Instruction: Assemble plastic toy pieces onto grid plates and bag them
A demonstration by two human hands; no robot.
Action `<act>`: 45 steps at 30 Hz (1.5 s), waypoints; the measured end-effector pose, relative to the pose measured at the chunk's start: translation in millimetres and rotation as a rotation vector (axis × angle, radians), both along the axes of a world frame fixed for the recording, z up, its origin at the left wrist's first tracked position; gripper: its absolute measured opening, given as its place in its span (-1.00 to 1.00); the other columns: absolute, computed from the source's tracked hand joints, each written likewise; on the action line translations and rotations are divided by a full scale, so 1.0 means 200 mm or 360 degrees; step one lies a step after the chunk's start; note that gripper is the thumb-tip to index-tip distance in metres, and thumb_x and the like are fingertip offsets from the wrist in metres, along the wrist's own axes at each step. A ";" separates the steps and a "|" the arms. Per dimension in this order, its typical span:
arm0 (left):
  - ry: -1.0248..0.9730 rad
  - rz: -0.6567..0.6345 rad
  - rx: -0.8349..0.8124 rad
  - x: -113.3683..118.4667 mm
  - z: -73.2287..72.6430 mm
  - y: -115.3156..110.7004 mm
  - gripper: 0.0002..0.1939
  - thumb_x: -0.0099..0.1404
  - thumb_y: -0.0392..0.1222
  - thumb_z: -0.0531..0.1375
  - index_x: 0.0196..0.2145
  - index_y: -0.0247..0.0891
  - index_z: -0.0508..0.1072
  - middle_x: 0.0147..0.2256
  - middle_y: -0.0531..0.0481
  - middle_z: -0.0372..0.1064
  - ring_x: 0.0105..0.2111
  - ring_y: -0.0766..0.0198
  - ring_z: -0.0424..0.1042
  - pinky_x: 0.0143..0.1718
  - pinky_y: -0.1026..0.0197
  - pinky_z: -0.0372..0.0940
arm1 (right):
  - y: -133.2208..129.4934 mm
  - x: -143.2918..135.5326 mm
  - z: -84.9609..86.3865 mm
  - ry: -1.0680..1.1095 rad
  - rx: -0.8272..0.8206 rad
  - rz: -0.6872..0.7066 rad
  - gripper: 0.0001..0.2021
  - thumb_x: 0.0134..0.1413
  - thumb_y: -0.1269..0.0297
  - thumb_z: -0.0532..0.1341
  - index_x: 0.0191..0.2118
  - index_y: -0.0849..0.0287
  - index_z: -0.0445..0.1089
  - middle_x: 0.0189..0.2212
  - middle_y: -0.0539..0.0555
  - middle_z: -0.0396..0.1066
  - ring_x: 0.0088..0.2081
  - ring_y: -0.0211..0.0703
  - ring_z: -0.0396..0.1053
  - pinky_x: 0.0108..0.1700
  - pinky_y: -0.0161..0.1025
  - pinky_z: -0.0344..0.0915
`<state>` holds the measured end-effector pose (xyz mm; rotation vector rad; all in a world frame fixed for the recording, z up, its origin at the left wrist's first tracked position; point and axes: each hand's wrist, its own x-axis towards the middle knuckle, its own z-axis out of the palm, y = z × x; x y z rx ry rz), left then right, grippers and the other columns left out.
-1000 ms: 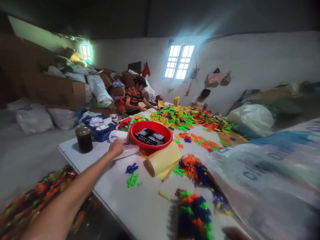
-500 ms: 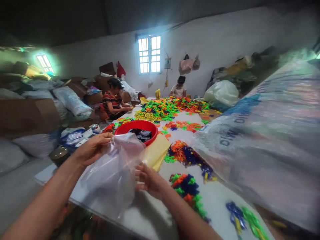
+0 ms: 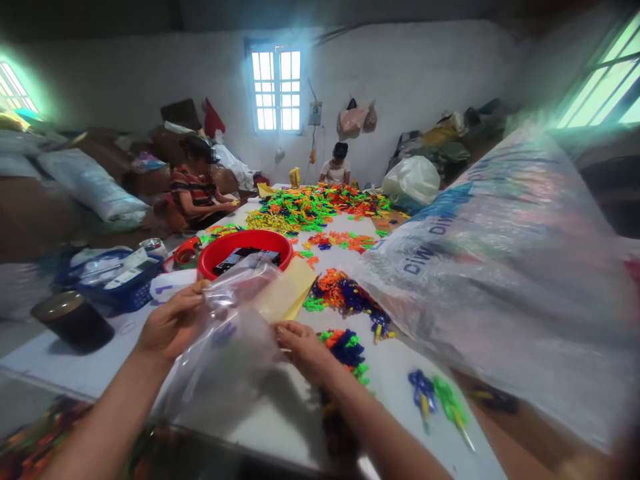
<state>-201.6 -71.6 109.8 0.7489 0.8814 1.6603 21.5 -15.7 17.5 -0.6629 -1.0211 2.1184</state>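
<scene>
A clear plastic bag (image 3: 225,360) hangs between my hands above the near edge of the white table (image 3: 280,433). My left hand (image 3: 177,320) pinches its upper left edge. On the bag's right side, my right hand (image 3: 297,340) has its fingers closed on the edge. Behind the bag lies a yellow sheet (image 3: 295,290), beside a red basin (image 3: 207,257) that contains dark packets. Small piles of orange, blue and green plastic pieces (image 3: 333,287) lie to the right of my right hand.
A large filled sack (image 3: 480,293) leans over the right side. At left are a blue basket (image 3: 133,290), a dark round container (image 3: 75,323) and a red tape dispenser (image 3: 187,252). A multicoloured heap (image 3: 320,207) covers the far table, where two people sit.
The view has turned left-to-right, so things appear further left. My right hand, which had its fingers spread by the bag, has closed on its edge.
</scene>
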 end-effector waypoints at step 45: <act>0.0625 0.0302 -0.0570 0.37 -0.55 -0.27 -0.54 -0.12 0.19 0.35 -0.54 -0.28 0.37 -0.59 0.05 0.34 -0.58 0.33 0.30 -0.52 0.27 0.20 | 0.03 0.13 0.07 -0.0776 0.1205 -0.0157 -0.62 -0.10 0.21 0.34 -0.10 0.16 0.35 -0.65 -0.20 0.04 -0.59 -0.33 0.05 -0.48 -0.33 0.03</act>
